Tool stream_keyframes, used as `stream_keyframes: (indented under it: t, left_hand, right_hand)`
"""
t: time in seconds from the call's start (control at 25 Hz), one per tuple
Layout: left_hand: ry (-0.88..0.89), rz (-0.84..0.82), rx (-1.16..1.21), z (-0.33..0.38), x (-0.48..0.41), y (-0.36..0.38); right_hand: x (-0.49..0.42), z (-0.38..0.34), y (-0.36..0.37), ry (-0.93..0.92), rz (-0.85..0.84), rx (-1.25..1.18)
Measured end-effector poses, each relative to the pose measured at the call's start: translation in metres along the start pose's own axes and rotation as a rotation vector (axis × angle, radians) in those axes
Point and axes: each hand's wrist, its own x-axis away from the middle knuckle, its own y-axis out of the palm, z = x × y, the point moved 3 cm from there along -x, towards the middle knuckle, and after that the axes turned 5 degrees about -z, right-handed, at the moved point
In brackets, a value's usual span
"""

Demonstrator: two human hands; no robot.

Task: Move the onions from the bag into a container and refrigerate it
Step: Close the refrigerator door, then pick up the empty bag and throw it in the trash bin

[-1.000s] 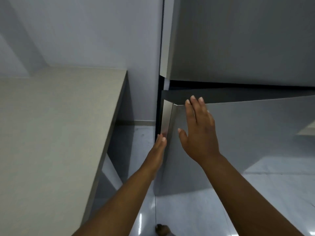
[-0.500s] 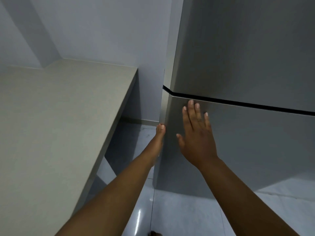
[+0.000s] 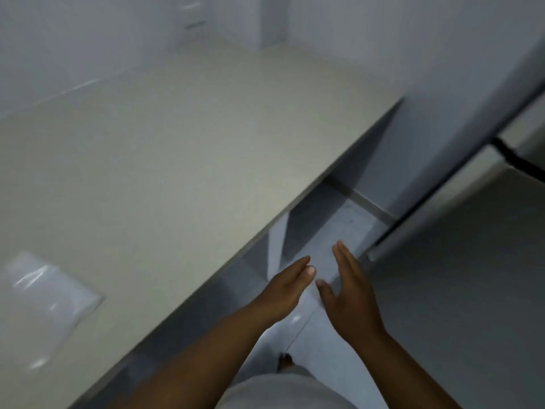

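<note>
Both hands hung empty with fingers extended at lower centre of the frame, the left hand [image 3: 287, 286] just beside the right hand [image 3: 349, 293], over the pale glossy floor [image 3: 330, 231]. The tall grey metal refrigerator [image 3: 460, 255] stood shut at right. A crumpled clear plastic bag [image 3: 44, 302] lay on the beige countertop [image 3: 177, 160] at lower left; no onions or container showed.

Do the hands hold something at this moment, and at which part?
Nothing is held. The left hand and right hand are open and empty, off the fridge door.
</note>
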Motion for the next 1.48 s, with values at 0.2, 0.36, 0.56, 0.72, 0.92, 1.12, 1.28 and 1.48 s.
stream_keyframes:
  t: [0.2,0.36,0.56,0.72,0.92,1.12,1.28,1.48]
  left_hand:
    - [-0.078,0.441,0.202,-0.085,0.120,-0.106]
    - [-0.170,0.873,0.365,-0.143,0.224,-0.182]
    - [-0.352,1.194,0.461,-0.206,0.311,-0.263]
    - [-0.495,1.133,0.492,-0.239,0.319,-0.296]
    - [-0.497,1.146,0.702,-0.252,0.314,-0.307]
    - [-0.481,1.247,0.792,-0.262,0.331,-0.302]
    - [-0.488,1.427,0.890,-0.261,0.365,-0.266]
    - [-0.550,1.682,1.080,-0.268,0.405,-0.179]
  right_hand:
    - [0.001,-0.084,0.118,-0.187,-0.402,-0.017]
    - [-0.005,-0.172,0.205,-0.326,-0.572,-0.039]
    - [-0.032,-0.267,0.311,-0.307,-0.608,0.025]
    - [-0.055,-0.298,0.366,-0.178,-0.599,0.190]
    - [-0.055,-0.301,0.385,-0.093,-0.620,0.226]
    - [-0.045,-0.307,0.392,-0.168,-0.699,0.098]
    - [-0.021,-0.324,0.406,-0.328,-0.874,0.057]
    - [0.033,-0.337,0.435,-0.564,-1.163,0.084]
